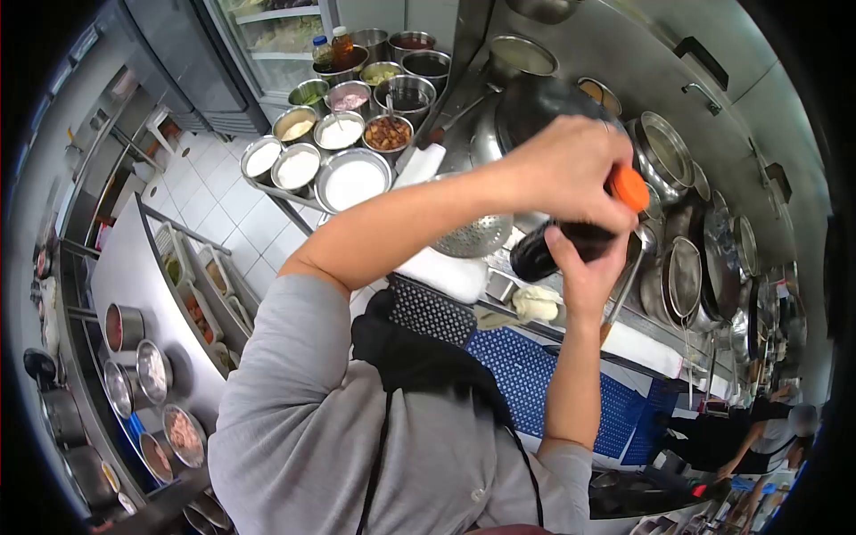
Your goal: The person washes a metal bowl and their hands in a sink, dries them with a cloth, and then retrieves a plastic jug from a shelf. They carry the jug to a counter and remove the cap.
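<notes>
A dark bottle (537, 253) with an orange cap (629, 189) is held slantwise in front of the body, above the stove edge. My left hand (571, 169) reaches across from the left, its fingers closed round the capped end. From below, my right hand (590, 272) grips the bottle's body, the thumb along its side. Behind the hands stands a large dark wok (544, 107). A perforated metal strainer (473, 235) lies below my left forearm. Near the bottle's base is a crumpled pale cloth (536, 303).
Metal pots of ingredients, including a bowl of white powder (353, 184) and a pot of brown pieces (388, 134), crowd the upper left. Pans and strainers (685, 278) line the right side. A steel counter (160, 294) is at left. Another person (769, 439) is at far lower right.
</notes>
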`<state>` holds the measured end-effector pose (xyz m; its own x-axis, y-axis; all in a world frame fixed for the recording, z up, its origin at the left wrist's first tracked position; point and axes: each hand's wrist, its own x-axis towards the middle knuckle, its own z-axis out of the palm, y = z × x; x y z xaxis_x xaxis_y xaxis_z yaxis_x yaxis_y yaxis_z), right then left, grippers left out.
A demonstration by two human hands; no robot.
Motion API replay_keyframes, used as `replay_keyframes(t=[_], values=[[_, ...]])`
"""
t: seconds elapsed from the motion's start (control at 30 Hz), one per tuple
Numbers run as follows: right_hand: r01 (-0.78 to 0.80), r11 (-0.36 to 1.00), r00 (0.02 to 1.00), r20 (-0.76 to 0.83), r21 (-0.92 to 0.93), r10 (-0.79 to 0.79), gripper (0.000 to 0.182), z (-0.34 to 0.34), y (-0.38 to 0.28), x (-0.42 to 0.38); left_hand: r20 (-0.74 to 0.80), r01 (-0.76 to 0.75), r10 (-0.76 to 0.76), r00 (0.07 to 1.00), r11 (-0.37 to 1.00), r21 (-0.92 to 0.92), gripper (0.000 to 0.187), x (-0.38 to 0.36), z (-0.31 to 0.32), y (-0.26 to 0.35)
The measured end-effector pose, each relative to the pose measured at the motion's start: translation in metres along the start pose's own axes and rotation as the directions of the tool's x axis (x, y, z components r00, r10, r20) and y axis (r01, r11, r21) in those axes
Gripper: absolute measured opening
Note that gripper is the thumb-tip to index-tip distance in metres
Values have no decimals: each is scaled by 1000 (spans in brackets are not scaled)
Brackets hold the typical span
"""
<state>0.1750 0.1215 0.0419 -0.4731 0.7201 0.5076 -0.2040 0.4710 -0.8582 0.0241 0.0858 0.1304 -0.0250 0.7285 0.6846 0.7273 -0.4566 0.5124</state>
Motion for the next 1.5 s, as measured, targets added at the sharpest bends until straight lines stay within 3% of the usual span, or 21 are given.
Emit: replay_keyframes(t=[0.07, 0.17, 0.23, 0.3, 0.33, 0.37, 0.4, 0.43, 0.57, 0.6, 0.7, 0.77, 0.83, 0.9, 1.0, 1.07, 1.17, 1.3, 1.4, 1.47, 1.5], values=[[87, 996, 996, 4, 13, -87, 96, 36, -2, 19, -60, -12, 17, 998, 997, 77, 50, 4, -40, -25], [-98, 991, 995, -2, -94, 98, 94, 66, 6, 35, -123, 5, 24, 992, 973, 229, 51, 13, -110, -68], [-157, 983, 988, -19, -97, 156, 70, 77, 18, 32, -68, 131, -116, 991, 943, 306, 57, 20, -158, -96], [-223, 968, 975, -15, -116, 223, 56, 72, 40, 21, -101, 218, -198, 975, 943, 250, 38, 19, -208, -102], [-261, 958, 965, -53, -123, 256, 46, 67, 51, 10, -150, 196, -164, 975, 953, 233, 45, 25, -219, -141], [-297, 946, 953, -93, -127, 287, 37, 63, 59, -4, -167, 285, -249, 954, 926, 249, 43, 26, -234, -158], [-361, 926, 927, -153, -106, 344, 34, 60, 61, -18, -200, 228, -169, 965, 918, 324, 42, 27, -247, -182], [-428, 900, 890, -212, -80, 404, 31, 56, 62, -37, -188, 256, -194, 963, 879, 402, 39, 29, -260, -201], [-498, 866, 800, -404, -37, 443, 28, 30, 76, -127, -298, 388, -277, 913, 816, 429, 36, 21, -300, -286], [-541, 841, 743, -472, -6, 474, 25, 26, 78, -150, -317, 416, -303, 899, 819, 396, 36, 16, -310, -304], [-658, 750, 570, -604, 69, 557, 15, 10, 97, -230, -481, 446, -189, 856, 739, 504, 38, 1, -326, -372], [-697, 714, 553, -588, 62, 591, 12, -3, 121, -299, -505, 546, -313, 804, 726, 419, 34, -9, -328, -384], [-801, 598, 467, -591, 33, 657, 13, -16, 147, -380, -517, 599, -357, 778, 669, 439, 40, -18, -334, -411], [-924, 318, 380, -595, -212, 708, 12, -26, 165, -465, -521, 605, -329, 787, 571, 555, 57, -27, -339, -464], [-984, -12, 92, -568, -177, 818, 11, 1, 158, -503, -507, 632, -383, 772, 549, 547, 56, -39, -337, -479], [-995, -82, -43, -541, -49, 840, 10, 17, 150, -504, -536, 671, -410, 738, 530, 519, 55, -50, -331, -494], [-990, -75, -126, -496, 122, 859, 11, 37, 139, -486, -513, 735, -526, 678, 480, 480, 54, -65, -320, -511], [-975, 4, -105, -475, 224, 874, 12, 42, 134, -455, -461, 784, -644, 611, 411, 466, 54, -85, -305, -520], [-990, 59, -8, -474, 126, 881, 12, 39, 142, -423, -432, 790, -679, 593, 388, 474, 52, -93, -298, -524], [-990, 12, -56, -482, 138, 875, 12, 36, 149, -413, -424, 792, -682, 595, 407, 456, 50, -95, -297, -528], [-983, 56, -33, -461, 177, 887, 14, 35, 151, -410, -413, 784, -676, 610, 438, 441, 49, -97, -298, -531]])
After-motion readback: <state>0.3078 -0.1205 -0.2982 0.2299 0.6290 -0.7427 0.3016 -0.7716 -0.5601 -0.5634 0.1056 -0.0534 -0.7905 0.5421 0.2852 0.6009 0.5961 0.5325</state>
